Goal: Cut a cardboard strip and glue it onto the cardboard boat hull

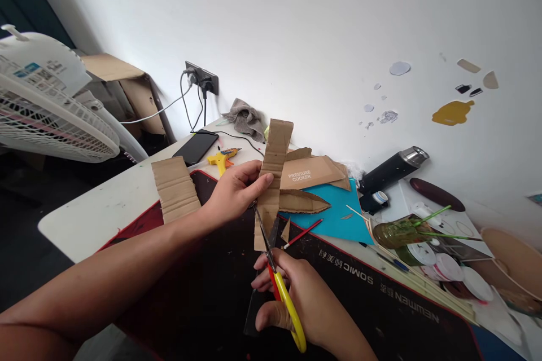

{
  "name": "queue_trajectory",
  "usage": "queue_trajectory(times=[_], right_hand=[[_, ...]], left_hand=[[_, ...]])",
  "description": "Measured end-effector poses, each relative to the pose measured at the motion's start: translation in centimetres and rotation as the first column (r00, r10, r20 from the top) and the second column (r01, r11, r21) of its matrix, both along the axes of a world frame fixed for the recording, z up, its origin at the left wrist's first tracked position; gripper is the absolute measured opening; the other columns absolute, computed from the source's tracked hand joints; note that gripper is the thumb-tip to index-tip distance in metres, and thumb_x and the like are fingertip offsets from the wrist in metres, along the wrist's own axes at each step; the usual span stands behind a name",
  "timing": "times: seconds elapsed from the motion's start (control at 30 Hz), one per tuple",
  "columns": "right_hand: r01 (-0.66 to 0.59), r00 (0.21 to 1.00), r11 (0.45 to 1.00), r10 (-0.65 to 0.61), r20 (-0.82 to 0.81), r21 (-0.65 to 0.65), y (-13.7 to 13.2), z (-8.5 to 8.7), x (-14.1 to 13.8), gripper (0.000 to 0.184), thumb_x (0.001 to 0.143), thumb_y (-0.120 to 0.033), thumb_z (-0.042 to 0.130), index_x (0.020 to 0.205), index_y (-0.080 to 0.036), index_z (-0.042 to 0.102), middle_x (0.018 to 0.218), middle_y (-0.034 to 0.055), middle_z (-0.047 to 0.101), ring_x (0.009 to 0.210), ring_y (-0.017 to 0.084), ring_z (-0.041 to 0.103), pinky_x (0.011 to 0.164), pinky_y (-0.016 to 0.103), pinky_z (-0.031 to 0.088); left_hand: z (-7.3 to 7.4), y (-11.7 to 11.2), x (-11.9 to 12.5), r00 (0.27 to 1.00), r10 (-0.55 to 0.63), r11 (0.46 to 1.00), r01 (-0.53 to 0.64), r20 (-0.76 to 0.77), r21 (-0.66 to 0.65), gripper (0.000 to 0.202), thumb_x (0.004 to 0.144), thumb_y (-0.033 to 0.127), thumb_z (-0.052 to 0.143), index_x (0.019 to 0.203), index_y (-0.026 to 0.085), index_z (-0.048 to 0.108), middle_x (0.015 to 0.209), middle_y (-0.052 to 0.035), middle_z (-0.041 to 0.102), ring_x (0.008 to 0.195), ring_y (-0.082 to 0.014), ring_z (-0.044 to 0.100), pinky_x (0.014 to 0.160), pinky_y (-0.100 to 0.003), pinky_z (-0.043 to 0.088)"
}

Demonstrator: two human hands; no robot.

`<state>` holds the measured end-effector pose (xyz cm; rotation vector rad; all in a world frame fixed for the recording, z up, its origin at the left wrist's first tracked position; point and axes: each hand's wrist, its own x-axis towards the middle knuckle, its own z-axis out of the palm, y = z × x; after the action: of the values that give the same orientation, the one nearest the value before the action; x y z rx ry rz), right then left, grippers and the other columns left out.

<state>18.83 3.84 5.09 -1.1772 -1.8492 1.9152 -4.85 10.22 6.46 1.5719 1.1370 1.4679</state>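
My left hand [237, 189] pinches a long cardboard strip [277, 146] between thumb and fingers, holding it upright above the dark mat. In my right hand [296, 287] is a pair of scissors [284, 293] with yellow and red handles. Its blades are spread around the lower part of the strip. Behind the strip lies a pointed cardboard piece [302, 201], and a small cardboard scrap [286, 230] rests near a red pencil [302, 234]. Another ribbed cardboard piece [175, 189] lies to the left of my left hand.
A yellow glue gun [222, 161] and a phone [196, 147] lie at the back left. Farther left stands a white fan [51, 101]. Blue paper [339, 208], a black flask [393, 169], a glass jar [396, 231] and paint pots [449, 268] crowd the right.
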Motion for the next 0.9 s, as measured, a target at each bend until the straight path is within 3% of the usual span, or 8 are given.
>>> queue_trajectory(times=[0.07,0.17,0.27,0.4,0.67,0.9], right_hand=[[-0.006,1.000,1.000,0.006,0.001,0.005,0.0,0.0,0.0,0.087,0.058,-0.075,0.104,0.118,-0.023,0.070,0.108,0.0111,0.083,0.106,0.034,0.080,0.094,0.038,0.061],[0.007,0.999,1.000,-0.008,0.033,0.019,-0.2,-0.2,-0.3,0.083,0.062,-0.077,0.102,0.115,-0.022,0.070,0.095,0.0069,0.080,0.086,0.027,0.077,0.078,0.033,0.058],[0.034,0.998,0.997,-0.038,0.053,0.069,-0.5,-0.5,-0.8,0.074,0.070,-0.078,0.097,0.107,-0.021,0.069,0.079,0.0003,0.070,0.067,0.018,0.063,0.065,0.028,0.047],[0.069,0.994,0.987,-0.080,0.071,0.143,-0.7,-1.1,-1.2,0.064,0.081,-0.077,0.090,0.101,-0.020,0.069,0.068,-0.0046,0.055,0.060,0.013,0.047,0.057,0.025,0.038],[0.085,0.987,0.979,-0.107,0.117,0.183,-0.9,-1.6,-1.3,0.043,0.098,-0.064,0.076,0.096,-0.022,0.068,0.069,-0.0019,0.059,0.059,0.014,0.056,0.056,0.024,0.040],[0.091,0.976,0.962,-0.138,0.169,0.258,-0.8,-1.5,-1.6,0.041,0.105,-0.063,0.066,0.092,-0.023,0.064,0.058,-0.0044,0.057,0.048,0.012,0.050,0.053,0.023,0.039]], left_hand=[[-0.1,0.0,0.0,1.000,-0.016,1.000,0.016,0.014,-0.020,0.040,0.103,0.055,0.068,0.090,0.018,0.069,0.074,0.0012,0.057,0.066,-0.0143,0.048,0.058,-0.025,0.039],[-0.1,0.0,0.1,1.000,-0.019,0.999,0.020,0.016,-0.034,0.040,0.103,0.056,0.068,0.092,0.017,0.071,0.075,0.0003,0.059,0.067,-0.0149,0.049,0.058,-0.025,0.038],[-0.2,0.0,0.2,1.000,-0.004,1.000,0.004,-0.001,-0.014,0.039,0.103,0.054,0.068,0.088,0.018,0.069,0.071,0.0016,0.055,0.064,-0.0141,0.045,0.056,-0.025,0.036],[-0.3,-0.1,0.3,1.000,0.018,1.000,-0.019,-0.014,-0.012,0.041,0.102,0.054,0.068,0.081,0.019,0.063,0.068,0.0033,0.047,0.063,-0.0132,0.040,0.055,-0.025,0.033],[-0.1,-0.2,0.5,1.000,-0.022,1.000,0.022,0.002,-0.016,0.040,0.103,0.055,0.069,0.083,0.019,0.066,0.068,0.0030,0.053,0.062,-0.0133,0.044,0.055,-0.024,0.035],[-0.2,-0.1,0.4,1.000,-0.017,1.000,0.016,-0.016,-0.021,0.038,0.103,0.053,0.069,0.085,0.019,0.067,0.071,0.0017,0.059,0.066,-0.0143,0.048,0.058,-0.025,0.039]])
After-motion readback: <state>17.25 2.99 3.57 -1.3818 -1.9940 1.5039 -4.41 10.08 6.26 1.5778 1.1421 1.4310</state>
